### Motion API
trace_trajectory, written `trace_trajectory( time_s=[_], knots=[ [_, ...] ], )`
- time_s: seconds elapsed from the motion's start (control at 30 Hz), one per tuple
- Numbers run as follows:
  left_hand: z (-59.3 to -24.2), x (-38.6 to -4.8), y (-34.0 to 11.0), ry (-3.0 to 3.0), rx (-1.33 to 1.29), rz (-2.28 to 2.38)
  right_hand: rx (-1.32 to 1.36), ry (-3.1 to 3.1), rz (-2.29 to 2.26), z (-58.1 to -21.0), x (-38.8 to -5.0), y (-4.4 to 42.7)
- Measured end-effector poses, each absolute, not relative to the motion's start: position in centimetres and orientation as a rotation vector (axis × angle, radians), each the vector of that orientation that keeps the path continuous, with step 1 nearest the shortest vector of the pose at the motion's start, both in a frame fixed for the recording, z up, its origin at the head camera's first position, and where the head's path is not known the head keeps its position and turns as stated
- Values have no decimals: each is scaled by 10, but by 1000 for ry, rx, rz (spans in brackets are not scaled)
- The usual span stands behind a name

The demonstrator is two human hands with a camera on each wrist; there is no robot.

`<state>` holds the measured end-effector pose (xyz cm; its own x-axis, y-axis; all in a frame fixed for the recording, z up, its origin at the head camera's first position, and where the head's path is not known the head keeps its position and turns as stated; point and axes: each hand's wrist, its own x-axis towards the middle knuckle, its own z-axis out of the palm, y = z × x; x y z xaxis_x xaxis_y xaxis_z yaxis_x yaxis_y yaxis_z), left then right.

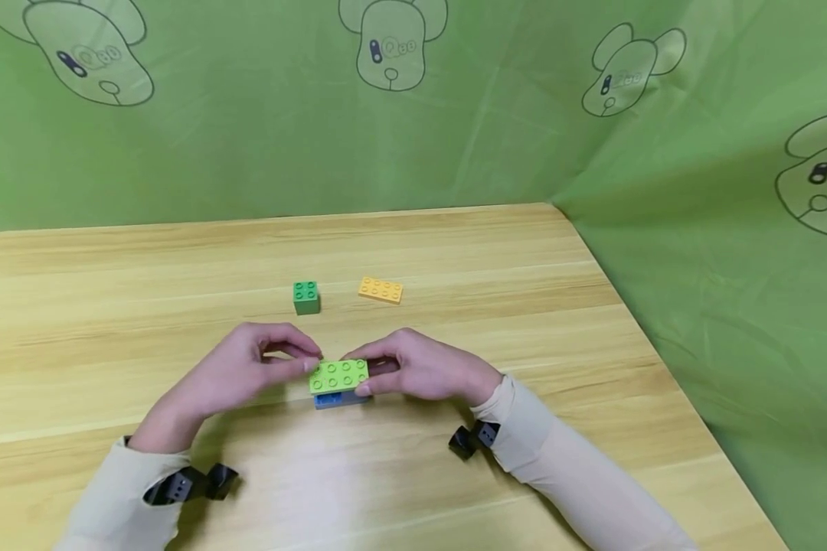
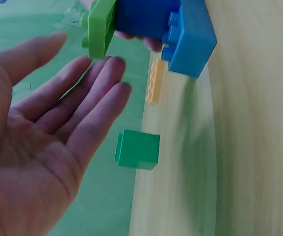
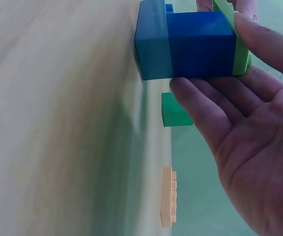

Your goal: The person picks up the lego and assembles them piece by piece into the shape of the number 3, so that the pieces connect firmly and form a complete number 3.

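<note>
Count, toy bricks: 5 in all. Lime plate (image 1: 339, 376), 1, centre of the head view, 8 studs. Blue, 2, top of the right wrist view: dark blue brick (image 3: 200, 44), 1; lighter blue brick (image 3: 153, 46), 1. Green brick (image 1: 306, 298), 1, left of centre in the head view, 4 studs. Orange plate (image 1: 380, 290), 1, 8 studs.
Hands: 2, left hand (image 1: 248, 366) and right hand (image 1: 423, 367).
Black wrist devices (image 1: 189, 484): 2, lower frame.
Table (image 1: 455, 252): 1.
Printed cartoon heads (image 1: 391, 46): 4, upper left to right edge.
</note>
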<state>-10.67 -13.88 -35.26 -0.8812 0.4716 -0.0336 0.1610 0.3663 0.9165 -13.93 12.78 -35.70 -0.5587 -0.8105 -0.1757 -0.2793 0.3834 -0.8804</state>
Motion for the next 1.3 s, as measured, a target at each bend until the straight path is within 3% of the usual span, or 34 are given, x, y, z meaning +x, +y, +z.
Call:
trace_trajectory(
  time_s=[0.6,1.3],
  knots=[
    [-352,-128,-147,2678,379,1677,-849,2073,-1105,-357,-137,128],
    [-362,-148,-154,2759,360,1658,-878,2073,-1102,-358,-139,127]
  ],
)
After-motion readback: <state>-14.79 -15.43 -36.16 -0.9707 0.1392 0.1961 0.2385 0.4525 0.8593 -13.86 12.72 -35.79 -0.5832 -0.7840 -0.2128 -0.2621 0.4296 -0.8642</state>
